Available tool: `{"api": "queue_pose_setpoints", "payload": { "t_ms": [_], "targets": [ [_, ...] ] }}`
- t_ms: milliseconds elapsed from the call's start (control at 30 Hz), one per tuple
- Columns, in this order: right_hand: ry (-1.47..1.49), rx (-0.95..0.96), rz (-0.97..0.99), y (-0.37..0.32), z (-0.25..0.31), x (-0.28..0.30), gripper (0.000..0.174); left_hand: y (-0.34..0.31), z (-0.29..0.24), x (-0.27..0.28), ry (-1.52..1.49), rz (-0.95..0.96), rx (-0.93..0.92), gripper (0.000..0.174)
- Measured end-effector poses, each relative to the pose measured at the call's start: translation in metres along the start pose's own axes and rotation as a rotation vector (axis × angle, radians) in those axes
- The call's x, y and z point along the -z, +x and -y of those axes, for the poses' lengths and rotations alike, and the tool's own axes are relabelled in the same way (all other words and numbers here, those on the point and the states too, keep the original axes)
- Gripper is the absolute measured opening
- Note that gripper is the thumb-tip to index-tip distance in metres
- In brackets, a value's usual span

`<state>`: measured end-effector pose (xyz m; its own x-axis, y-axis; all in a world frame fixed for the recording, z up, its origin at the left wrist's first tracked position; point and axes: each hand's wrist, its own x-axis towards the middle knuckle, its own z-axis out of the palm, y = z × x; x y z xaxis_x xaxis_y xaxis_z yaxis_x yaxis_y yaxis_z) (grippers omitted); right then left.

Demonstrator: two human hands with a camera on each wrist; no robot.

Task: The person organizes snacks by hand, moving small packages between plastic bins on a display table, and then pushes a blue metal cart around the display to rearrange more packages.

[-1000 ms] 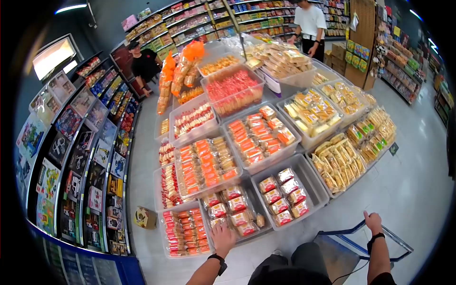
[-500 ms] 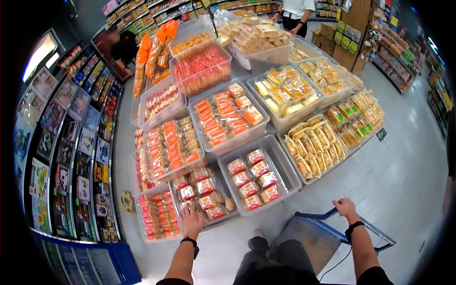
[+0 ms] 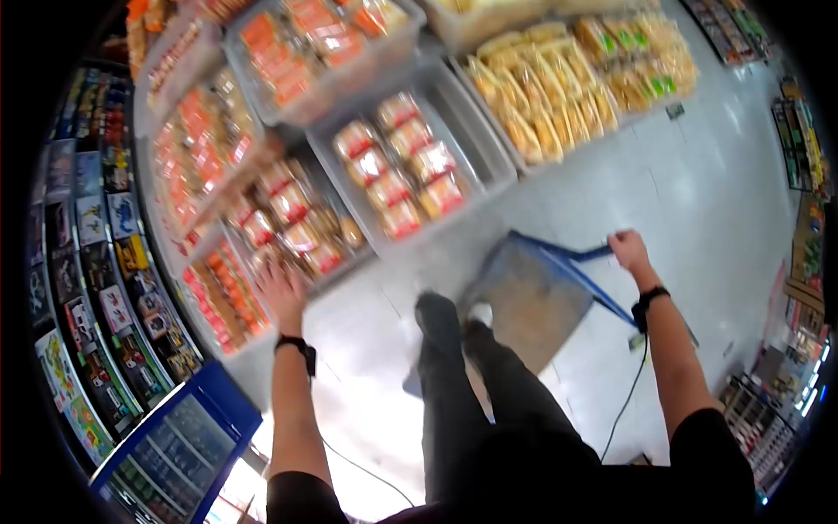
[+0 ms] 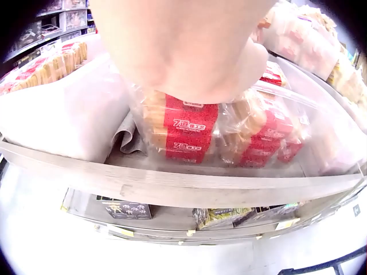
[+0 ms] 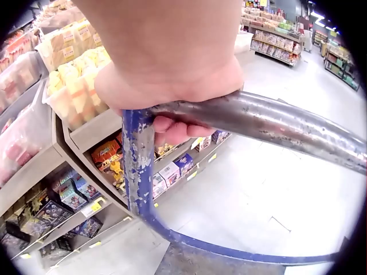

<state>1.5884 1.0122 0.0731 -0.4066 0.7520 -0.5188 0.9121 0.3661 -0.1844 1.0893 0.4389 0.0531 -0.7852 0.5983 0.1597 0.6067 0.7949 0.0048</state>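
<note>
My left hand (image 3: 284, 293) lies with spread fingers on the clear-wrapped packs (image 3: 301, 236) at the front of a bin. In the left wrist view that hand (image 4: 183, 51) covers the tops of packs with red labels (image 4: 186, 132); its fingertips are hidden. The right hand (image 3: 633, 255) grips the handle of a flat cart (image 3: 532, 301). Up close in the right wrist view, the right hand (image 5: 172, 74) wraps the worn metal bar (image 5: 275, 120) beside its blue corner post (image 5: 137, 166), fingers (image 5: 176, 133) curled underneath.
Another bin of red-labelled packs (image 3: 388, 188) and a tray of long wrapped snacks (image 3: 541, 96) are beyond the cart. A blue-framed case (image 3: 175, 445) stands at lower left. Shelves of boxes (image 5: 172, 172) run under the display. A cable (image 3: 624, 410) hangs from the right wrist.
The head view has tilted down, bringing the legs and cart platform more into sight. The left hand stays on the packs, and the right hand keeps its grip on the handle.
</note>
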Motion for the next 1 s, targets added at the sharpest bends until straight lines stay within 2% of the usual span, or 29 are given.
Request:
{"api": "queue_pose_setpoints", "payload": {
  "t_ms": [167,300,367,433,467,567,800,900,967,1000],
  "targets": [
    [0.119,-0.084,0.026,-0.008,-0.002,-0.001,0.043,0.0,0.0,-0.003,0.021,-0.026,-0.007,0.053],
    [0.05,-0.04,-0.011,-0.011,-0.019,-0.004,0.043,0.0,0.006,-0.005,0.02,-0.002,0.019,0.054],
    [0.137,0.012,-0.071,0.001,-0.022,-0.003,0.042,0.002,0.001,-0.007,0.005,-0.021,0.033,0.054],
    [0.223,0.029,-0.094,-0.016,-0.031,-0.012,0.042,-0.001,-0.004,0.001,-0.028,-0.012,0.03,0.053],
    [0.237,-0.12,0.003,-0.024,-0.012,0.002,0.042,-0.001,-0.002,-0.002,-0.013,-0.022,0.026,0.053],
    [0.125,-0.034,-0.086,-0.013,-0.031,-0.01,0.042,-0.001,0.004,-0.009,-0.014,-0.042,0.026,0.053],
    [0.154,-0.019,-0.164,-0.017,-0.022,-0.009,0.043,-0.001,0.0,-0.004,-0.047,-0.058,0.027,0.052],
    [0.177,-0.04,-0.134,-0.011,-0.03,-0.011,0.043,-0.001,0.0,-0.001,-0.09,-0.064,0.014,0.056],
    [0.153,0.0,-0.124,-0.006,-0.04,-0.014,0.042,0.001,0.0,0.0,-0.111,-0.081,0.007,0.058],
    [0.083,0.067,-0.185,0.0,-0.055,-0.021,0.042,0.001,0.001,-0.001,-0.141,-0.075,0.006,0.059]
  ]
}}
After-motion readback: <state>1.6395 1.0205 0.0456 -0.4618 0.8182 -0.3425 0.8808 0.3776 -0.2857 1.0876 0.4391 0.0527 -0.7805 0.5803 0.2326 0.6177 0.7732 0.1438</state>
